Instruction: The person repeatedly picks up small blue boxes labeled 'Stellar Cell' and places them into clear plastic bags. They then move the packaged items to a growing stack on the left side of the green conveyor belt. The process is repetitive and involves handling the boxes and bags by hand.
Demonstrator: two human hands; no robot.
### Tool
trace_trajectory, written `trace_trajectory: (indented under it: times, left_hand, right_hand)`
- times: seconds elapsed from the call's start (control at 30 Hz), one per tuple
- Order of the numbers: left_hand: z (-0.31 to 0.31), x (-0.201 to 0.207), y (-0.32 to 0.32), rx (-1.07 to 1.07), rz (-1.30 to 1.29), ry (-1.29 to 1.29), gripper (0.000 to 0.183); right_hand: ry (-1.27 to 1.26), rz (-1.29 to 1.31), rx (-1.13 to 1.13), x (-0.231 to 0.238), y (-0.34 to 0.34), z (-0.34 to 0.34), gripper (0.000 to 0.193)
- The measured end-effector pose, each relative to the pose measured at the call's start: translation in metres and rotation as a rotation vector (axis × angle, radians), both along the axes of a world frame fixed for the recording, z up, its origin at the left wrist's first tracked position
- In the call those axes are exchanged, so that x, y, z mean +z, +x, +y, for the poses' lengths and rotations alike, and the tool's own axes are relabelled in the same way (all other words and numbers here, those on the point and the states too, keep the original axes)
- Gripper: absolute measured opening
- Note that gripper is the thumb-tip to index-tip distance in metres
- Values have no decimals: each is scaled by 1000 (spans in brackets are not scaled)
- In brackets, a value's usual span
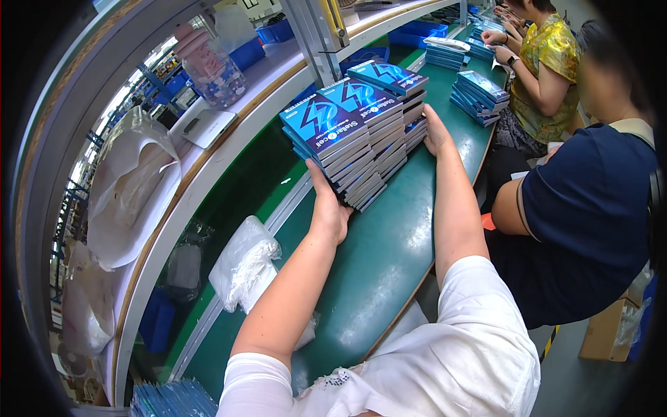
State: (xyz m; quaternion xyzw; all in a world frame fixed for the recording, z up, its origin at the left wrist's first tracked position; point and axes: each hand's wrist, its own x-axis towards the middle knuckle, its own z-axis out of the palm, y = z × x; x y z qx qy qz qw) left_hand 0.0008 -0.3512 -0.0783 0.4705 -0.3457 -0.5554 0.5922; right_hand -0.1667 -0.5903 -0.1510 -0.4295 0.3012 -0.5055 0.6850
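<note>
Between my two hands is a block of flat blue boxes (323, 121), stacked several high in rows side by side, with white-grey edges showing. My left hand (328, 212) presses on the near left end of the block, its fingers partly hidden underneath. At the far right end my right hand (436, 132) lies against the boxes, fingers mostly behind them. The block sits over the green work surface (389, 243); whether it rests there or is lifted, I cannot tell. A clear plastic bag of white material (246, 260) lies left of my left forearm.
More blue box stacks stand farther along the bench, one stack (479, 97) near a seated person in navy (590, 187). Another person in yellow (549, 62) works beyond. A shelf on the left holds a pink-lidded jar (212, 69). Blue boxes (174, 399) stand at lower left.
</note>
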Motion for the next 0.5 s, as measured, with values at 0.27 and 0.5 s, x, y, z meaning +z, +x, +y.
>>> trace_trajectory:
  times: [0.27, 0.5]
  left_hand:
    - [35, -3, 27, 0, -41, 84, 105]
    - [73, -3, 30, -16, -35, 108, 102]
  right_hand:
    - [-18, 31, -13, 5, -12, 73, 49]
    - [-72, 59, 13, 10, -25, 135, 50]
